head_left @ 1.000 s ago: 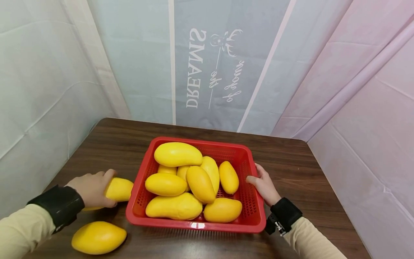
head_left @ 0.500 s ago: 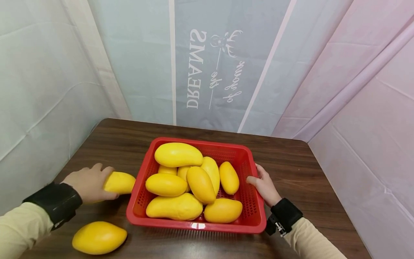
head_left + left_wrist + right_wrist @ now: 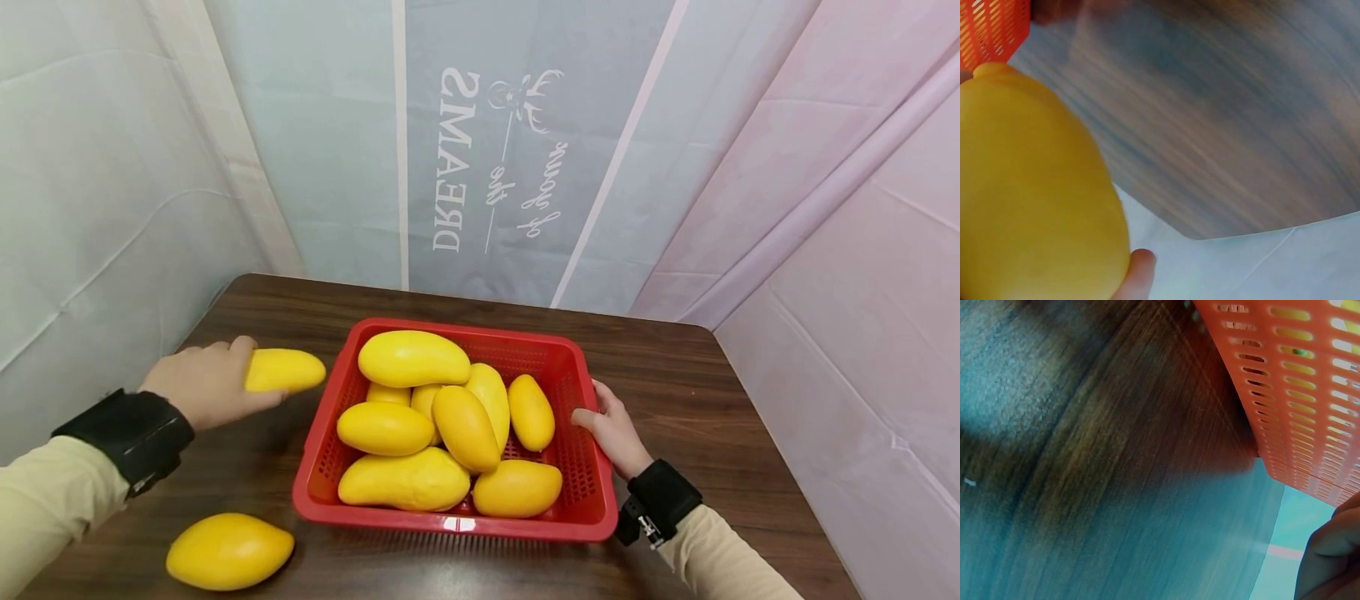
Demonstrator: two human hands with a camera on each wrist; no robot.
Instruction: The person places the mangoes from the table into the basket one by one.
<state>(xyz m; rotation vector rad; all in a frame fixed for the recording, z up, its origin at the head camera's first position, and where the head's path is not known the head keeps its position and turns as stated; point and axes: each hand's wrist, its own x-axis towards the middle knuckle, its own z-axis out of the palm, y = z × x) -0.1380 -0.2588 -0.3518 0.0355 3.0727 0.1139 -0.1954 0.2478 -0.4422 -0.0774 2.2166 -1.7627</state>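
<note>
My left hand (image 3: 206, 383) grips a yellow mango (image 3: 285, 370), raised over the table just left of the basket. In the left wrist view this mango (image 3: 1035, 187) fills the left side, a fingertip showing at its lower edge. A red plastic basket (image 3: 457, 523) with slotted walls holds several yellow mangoes, some partly hidden under others. My right hand (image 3: 615, 432) holds the basket's right rim, thumb over the inside edge and fingers outside. In the right wrist view the curled fingers (image 3: 1329, 550) sit by the basket wall (image 3: 1297, 394).
One more mango (image 3: 230, 551) lies on the dark wood table (image 3: 660, 350) at the front left. Pale fabric curtains (image 3: 330, 150) stand behind the table and on both sides. Black straps (image 3: 123, 442) circle both wrists.
My left hand has lifted the mango from the table, up and slightly away from me. The right hand, the basket and the mango at the front left have stayed in place.
</note>
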